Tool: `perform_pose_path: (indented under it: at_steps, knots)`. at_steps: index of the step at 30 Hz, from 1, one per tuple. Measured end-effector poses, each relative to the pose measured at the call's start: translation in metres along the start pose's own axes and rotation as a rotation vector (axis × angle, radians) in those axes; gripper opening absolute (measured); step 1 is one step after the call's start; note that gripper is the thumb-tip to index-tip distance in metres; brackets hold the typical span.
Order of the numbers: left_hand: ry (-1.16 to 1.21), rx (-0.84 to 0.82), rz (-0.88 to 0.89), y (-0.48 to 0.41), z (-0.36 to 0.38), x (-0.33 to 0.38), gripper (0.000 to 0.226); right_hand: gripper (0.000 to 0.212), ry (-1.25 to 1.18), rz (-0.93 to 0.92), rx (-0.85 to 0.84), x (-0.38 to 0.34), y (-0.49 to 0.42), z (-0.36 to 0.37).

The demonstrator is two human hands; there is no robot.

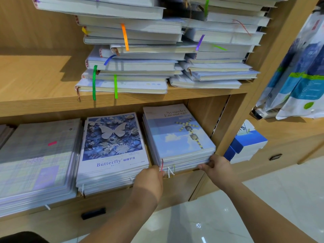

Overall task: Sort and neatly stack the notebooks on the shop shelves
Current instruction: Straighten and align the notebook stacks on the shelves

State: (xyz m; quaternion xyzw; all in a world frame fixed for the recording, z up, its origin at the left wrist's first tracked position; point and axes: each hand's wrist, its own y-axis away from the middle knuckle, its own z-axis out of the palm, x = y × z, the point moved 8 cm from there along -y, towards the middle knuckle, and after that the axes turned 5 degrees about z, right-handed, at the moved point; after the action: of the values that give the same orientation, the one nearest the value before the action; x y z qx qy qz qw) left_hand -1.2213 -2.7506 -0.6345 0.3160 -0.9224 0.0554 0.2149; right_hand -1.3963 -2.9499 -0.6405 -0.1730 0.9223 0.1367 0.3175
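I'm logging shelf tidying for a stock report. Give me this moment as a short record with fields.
lower shelf, left to right: plaid stack, butterfly stack, sky-cover stack
upper shelf: left pile and right pile, both uneven, ribbons hanging out
left hand: at the sky-cover stack's front left corner, fingers hidden
right hand: grips that stack's front right corner

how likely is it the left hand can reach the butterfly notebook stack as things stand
Probably yes: the left hand is at the front corner of the sky-cover stack, right beside the butterfly stack, whose front edge looks unobstructed.
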Motion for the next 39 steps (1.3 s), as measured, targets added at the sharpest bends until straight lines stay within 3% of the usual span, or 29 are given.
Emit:
perform_pose_path:
  at_steps: [3, 7, 13, 17, 19, 23, 25, 27, 29, 31, 33, 37, 39]
  knots:
    - [0.027, -0.002, 0.015, 0.006, -0.005, 0.003, 0.029, 0.023, 0.058, 0.035, -0.007, -0.002, 0.002, -0.001]
    - [0.130, -0.048, 0.069, 0.030, -0.022, 0.005, 0.019, 0.028, 0.320, 0.092, -0.021, -0.010, 0.023, -0.014]
    - [0.259, -0.100, 0.229, 0.080, -0.089, 0.003, 0.022, 0.042, 0.555, -0.096, -0.017, -0.095, 0.104, -0.028]
    - [0.212, 0.006, 0.337, 0.102, -0.181, 0.007, 0.031, 0.046, 0.530, -0.308, -0.030, -0.183, 0.167, -0.049]
    - [0.213, 0.057, 0.427, 0.115, -0.232, 0.017, 0.024, 0.045, 0.489, -0.386, 0.001, -0.231, 0.194, -0.080]
    - [0.340, 0.273, 0.504, 0.132, -0.344, 0.030, 0.015, 0.047, 0.278, -0.618, 0.236, -0.330, 0.234, -0.166]
    - [0.418, 0.509, 0.457, 0.125, -0.406, 0.019, 0.017, 0.044, 0.139, -0.767, 0.407, -0.371, 0.250, -0.206]
    - [0.415, 0.632, 0.349, 0.105, -0.451, 0.010, 0.025, 0.030, 0.149, -0.850, 0.526, -0.402, 0.252, -0.228]
    - [0.510, 0.536, 0.202, 0.073, -0.463, 0.007, 0.036, 0.029, 0.335, -0.837, 0.540, -0.426, 0.238, -0.225]
    - [0.834, 0.318, 0.080, 0.042, -0.444, 0.014, 0.046, 0.035, 0.453, -0.792, 0.439, -0.436, 0.217, -0.210]
    - [0.997, 0.196, 0.023, 0.025, -0.428, 0.022, 0.050, 0.031, 0.487, -0.803, 0.397, -0.442, 0.207, -0.200]
    - [0.941, 0.134, -0.002, 0.006, -0.420, 0.017, 0.050, 0.034, 0.486, -0.835, 0.404, -0.442, 0.194, -0.201]
    - [0.708, 0.234, 0.030, 0.001, -0.435, 0.013, 0.043, 0.040, 0.581, -0.862, 0.440, -0.442, 0.193, -0.198]
